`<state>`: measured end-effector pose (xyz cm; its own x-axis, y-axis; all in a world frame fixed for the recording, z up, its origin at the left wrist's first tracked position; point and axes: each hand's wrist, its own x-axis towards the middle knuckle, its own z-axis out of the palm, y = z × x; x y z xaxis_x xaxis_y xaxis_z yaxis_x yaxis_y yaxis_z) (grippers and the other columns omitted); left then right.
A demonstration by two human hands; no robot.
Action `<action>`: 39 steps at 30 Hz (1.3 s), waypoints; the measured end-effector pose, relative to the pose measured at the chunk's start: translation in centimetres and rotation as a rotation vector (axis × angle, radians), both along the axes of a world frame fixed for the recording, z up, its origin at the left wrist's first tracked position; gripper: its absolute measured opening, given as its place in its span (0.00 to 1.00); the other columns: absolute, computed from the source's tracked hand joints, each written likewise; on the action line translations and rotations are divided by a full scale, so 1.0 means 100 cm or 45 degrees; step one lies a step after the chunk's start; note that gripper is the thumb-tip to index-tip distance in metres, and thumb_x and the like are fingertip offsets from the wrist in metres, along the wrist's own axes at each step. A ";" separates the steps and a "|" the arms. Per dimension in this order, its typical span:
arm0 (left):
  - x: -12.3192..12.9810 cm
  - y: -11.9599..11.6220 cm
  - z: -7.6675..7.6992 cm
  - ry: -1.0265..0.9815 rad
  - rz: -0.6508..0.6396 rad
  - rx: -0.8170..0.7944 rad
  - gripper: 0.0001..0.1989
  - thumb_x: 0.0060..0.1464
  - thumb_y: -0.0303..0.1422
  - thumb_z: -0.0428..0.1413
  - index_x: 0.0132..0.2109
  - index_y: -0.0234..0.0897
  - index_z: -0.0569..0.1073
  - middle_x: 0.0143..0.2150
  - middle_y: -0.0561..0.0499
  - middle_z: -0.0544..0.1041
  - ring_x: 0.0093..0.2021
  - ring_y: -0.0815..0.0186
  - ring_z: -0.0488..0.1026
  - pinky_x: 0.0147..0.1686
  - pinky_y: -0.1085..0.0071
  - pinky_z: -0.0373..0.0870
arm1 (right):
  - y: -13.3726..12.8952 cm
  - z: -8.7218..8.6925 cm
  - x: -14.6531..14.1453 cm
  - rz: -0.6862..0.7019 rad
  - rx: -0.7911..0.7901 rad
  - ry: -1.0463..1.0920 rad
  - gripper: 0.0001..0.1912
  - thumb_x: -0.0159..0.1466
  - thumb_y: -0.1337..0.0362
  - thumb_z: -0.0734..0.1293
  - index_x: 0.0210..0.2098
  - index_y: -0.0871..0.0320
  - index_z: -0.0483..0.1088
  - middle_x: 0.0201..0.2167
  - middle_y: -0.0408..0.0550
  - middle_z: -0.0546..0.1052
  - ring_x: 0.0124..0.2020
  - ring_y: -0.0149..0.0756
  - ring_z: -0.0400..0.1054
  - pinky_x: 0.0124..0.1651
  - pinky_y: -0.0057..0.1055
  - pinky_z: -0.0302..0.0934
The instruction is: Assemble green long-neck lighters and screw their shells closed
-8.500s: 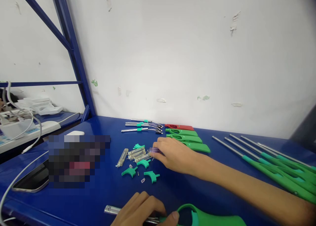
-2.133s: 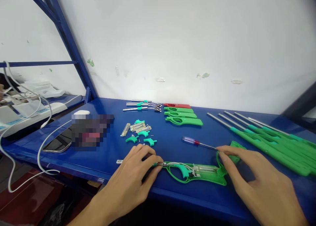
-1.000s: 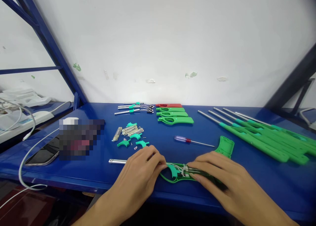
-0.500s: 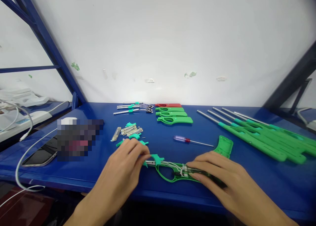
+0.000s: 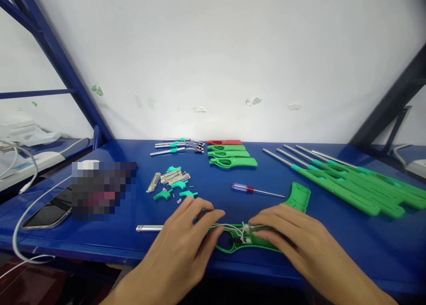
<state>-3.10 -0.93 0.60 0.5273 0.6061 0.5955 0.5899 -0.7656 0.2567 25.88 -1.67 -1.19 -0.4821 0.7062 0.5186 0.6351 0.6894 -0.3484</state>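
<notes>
An opened long-reach lighter (image 5: 229, 249) lies near the table's front edge, its green half-shell showing a trigger loop, thin pale wires and a black piece. Its metal tube (image 5: 149, 228) sticks out to the left of my left hand. My left hand (image 5: 189, 238) is closed around the front of the lighter, thumb and forefinger on either side of the wires; its grip is partly hidden. My right hand (image 5: 293, 234) is wrapped over the handle and a clear tank (image 5: 248, 227) in it. Behind it lies a green cover piece (image 5: 299, 197).
A screwdriver (image 5: 254, 190) lies behind the hands. Teal triggers (image 5: 163, 194) and clear tanks (image 5: 173, 176) lie to the left. Further back are tube assemblies (image 5: 166, 152) and shells (image 5: 233, 162). Green lighters (image 5: 336, 185) are at right, a phone (image 5: 49, 209) at left.
My left hand has moved right along the lighter toward the trigger loop, exposing the metal tube on its left. The teal trigger on the lighter is now mostly hidden. My right hand keeps its hold.
</notes>
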 end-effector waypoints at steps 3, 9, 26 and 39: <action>0.010 -0.001 -0.003 0.059 -0.083 -0.061 0.12 0.80 0.28 0.51 0.63 0.41 0.73 0.53 0.46 0.77 0.50 0.59 0.78 0.58 0.56 0.78 | -0.002 0.003 -0.001 -0.015 0.062 0.014 0.10 0.80 0.58 0.67 0.53 0.46 0.81 0.46 0.43 0.87 0.45 0.37 0.84 0.49 0.31 0.79; 0.010 0.002 -0.009 0.074 -0.125 -0.149 0.12 0.78 0.24 0.50 0.58 0.40 0.75 0.50 0.47 0.76 0.46 0.60 0.76 0.58 0.54 0.78 | -0.007 0.011 -0.007 -0.055 0.299 0.105 0.11 0.80 0.59 0.66 0.53 0.49 0.82 0.44 0.44 0.88 0.41 0.36 0.84 0.46 0.29 0.79; 0.003 0.007 -0.013 -0.065 -0.123 -0.227 0.12 0.78 0.22 0.51 0.52 0.40 0.78 0.45 0.50 0.76 0.41 0.63 0.74 0.40 0.67 0.72 | -0.013 0.015 0.000 -0.418 0.353 0.383 0.09 0.77 0.62 0.69 0.46 0.45 0.84 0.42 0.42 0.88 0.39 0.41 0.85 0.49 0.36 0.80; 0.007 -0.001 -0.010 -0.110 -0.097 -0.064 0.14 0.79 0.27 0.53 0.65 0.43 0.73 0.52 0.49 0.77 0.50 0.62 0.76 0.55 0.63 0.75 | -0.014 0.012 -0.008 -0.023 0.337 0.175 0.09 0.78 0.66 0.69 0.53 0.50 0.82 0.47 0.42 0.88 0.43 0.31 0.84 0.53 0.22 0.77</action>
<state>-2.43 -1.01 -0.35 0.5209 0.5961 0.6110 0.5043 -0.7924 0.3432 25.10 -3.04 -0.01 -0.3830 0.5454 0.7455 0.6074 0.7568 -0.2416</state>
